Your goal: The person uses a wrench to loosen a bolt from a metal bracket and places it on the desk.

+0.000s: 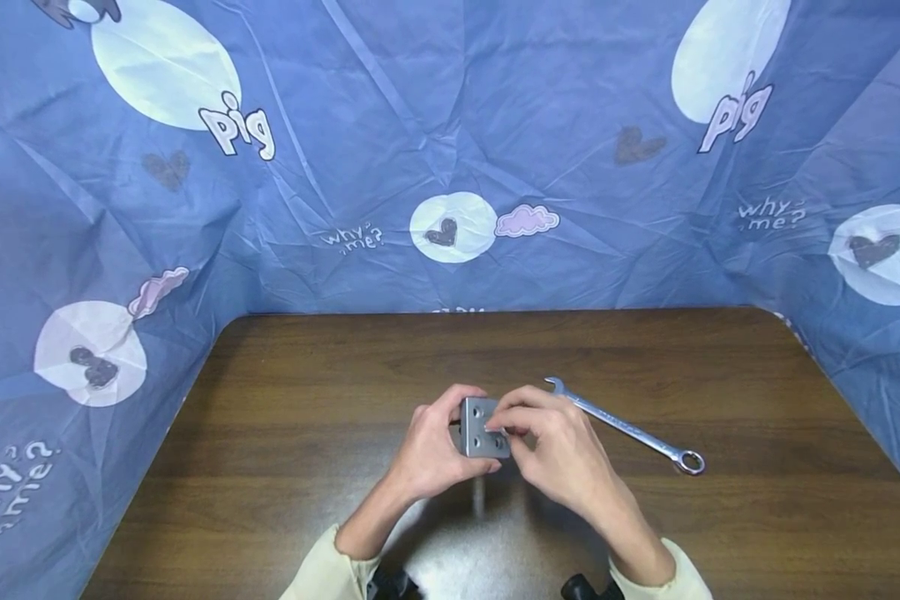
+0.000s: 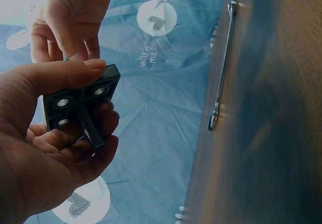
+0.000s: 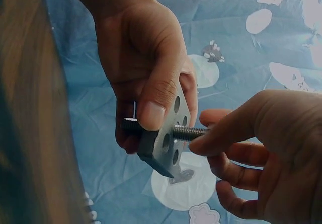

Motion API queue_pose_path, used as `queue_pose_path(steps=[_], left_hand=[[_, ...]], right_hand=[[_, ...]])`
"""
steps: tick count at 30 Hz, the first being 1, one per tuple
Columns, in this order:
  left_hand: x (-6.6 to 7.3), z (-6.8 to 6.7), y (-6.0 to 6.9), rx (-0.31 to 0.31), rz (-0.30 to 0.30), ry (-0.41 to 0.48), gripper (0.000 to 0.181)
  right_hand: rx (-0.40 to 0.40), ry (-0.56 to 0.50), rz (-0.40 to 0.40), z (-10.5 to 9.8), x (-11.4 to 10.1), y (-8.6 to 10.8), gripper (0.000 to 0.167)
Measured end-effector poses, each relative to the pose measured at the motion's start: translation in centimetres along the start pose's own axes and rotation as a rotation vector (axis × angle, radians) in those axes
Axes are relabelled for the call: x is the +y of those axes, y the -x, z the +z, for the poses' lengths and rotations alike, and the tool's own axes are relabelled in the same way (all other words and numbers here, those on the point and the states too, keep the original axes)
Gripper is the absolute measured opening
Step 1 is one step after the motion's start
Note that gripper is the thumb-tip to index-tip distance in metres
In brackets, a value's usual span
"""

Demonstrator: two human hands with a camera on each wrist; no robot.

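My left hand (image 1: pixel 429 450) grips a square grey metal plate (image 1: pixel 470 427) with several round holes, thumb on one edge and fingers round the opposite one. A threaded rod (image 3: pixel 185 133) passes through the plate and sticks out on both faces. Its far end (image 2: pixel 90 127) shows beside the curled left fingers in the left wrist view. On the plate's other face, my right hand (image 1: pixel 562 446) pinches the rod's near end between thumb and fingertips, which hide its tip; whether it has a head cannot be seen. Both hands hold these parts above the table.
A silver combination wrench (image 1: pixel 622 427) lies on the brown wooden table (image 1: pixel 307 383), to the right of and beyond the hands. Blue printed cloth (image 1: pixel 375 150) hangs behind the table and along both sides. Two dark objects (image 1: pixel 581 587) show at the bottom edge near the sleeves.
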State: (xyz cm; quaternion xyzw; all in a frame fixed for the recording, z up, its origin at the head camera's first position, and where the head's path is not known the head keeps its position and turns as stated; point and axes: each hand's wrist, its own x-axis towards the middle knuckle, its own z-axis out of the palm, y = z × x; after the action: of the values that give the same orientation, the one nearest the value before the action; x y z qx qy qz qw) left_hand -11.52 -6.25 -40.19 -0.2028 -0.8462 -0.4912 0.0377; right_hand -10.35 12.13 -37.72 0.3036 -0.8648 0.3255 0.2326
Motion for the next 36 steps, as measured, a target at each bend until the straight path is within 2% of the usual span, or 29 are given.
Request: queue_pose_path(steps=[4,7,10,12,14,17,20,26,36], left_hand=[[-0.04,-0.04,0.03,0.004,0.014,0.002,0.072],[-0.1,-0.07,0.04,0.01,0.031,0.0,0.069],[-0.12,-0.09,0.07,0.01,0.023,0.002,0.069],[-0.1,-0.1,0.09,0.007,0.009,0.006,0.07],[-0.06,-0.11,0.09,0.005,-0.004,0.01,0.072],[-0.04,-0.09,0.05,0.005,-0.005,0.009,0.072],[-0.03,-0.08,0.05,0.006,0.001,-0.001,0.072],[-0.03,-0.09,0.1,0.007,0.006,-0.011,0.072],[-0.12,-0.1,0.11,0.004,0.017,-0.011,0.072]], right_hand=[[-0.048,0.007,0.031,-0.41,-0.02,-0.03,0.036],[-0.084,0.022,0.111,-0.77,-0.15,-0.1,0.045],[-0.097,0.048,0.202,-0.87,-0.24,-0.18,0.051],[-0.104,0.072,0.249,-0.86,-0.27,-0.23,0.047],[-0.115,0.098,0.285,-0.81,-0.25,-0.28,0.037],[-0.131,0.113,0.308,-0.77,-0.29,-0.32,0.024],[-0.126,0.116,0.294,-0.7,-0.34,-0.3,0.018],[-0.11,0.106,0.194,-0.69,-0.24,-0.29,0.015],[-0.078,0.02,0.079,-0.71,0.02,-0.01,0.022]])
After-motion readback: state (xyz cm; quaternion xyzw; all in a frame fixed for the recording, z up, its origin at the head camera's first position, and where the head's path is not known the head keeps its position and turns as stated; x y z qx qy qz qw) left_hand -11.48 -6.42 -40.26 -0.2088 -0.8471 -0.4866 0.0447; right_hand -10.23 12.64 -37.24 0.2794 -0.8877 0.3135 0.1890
